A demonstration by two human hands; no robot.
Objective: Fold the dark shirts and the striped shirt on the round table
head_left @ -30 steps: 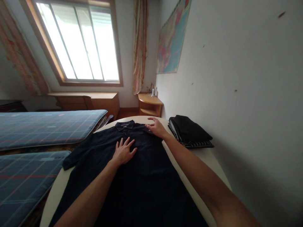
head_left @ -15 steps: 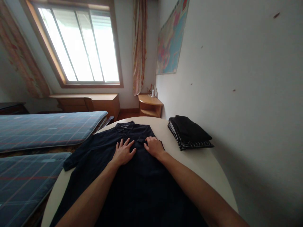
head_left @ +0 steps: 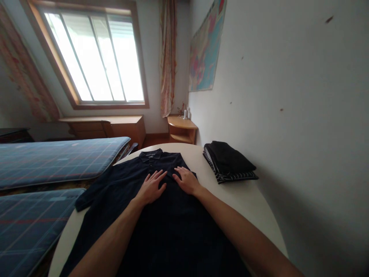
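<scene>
Navy polo shirt (head_left: 161,215), no readable label, under both flat hands (head_left: 170,184).

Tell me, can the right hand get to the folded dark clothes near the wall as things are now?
Probably yes. The right hand lies flat on the dark polo shirt, and only bare table lies between it and the folded dark clothes on its right. Nothing blocks the way.

Bare table (head_left: 248,200) surface lies right of the shirt (head_left: 161,227), between it and the wall (head_left: 302,134). The folded pile (head_left: 229,166) occupies the far right edge, close against the wall. Left of the shirt, a narrow table strip stays free; beyond it the cushions (head_left: 34,215) border the edge.
</scene>
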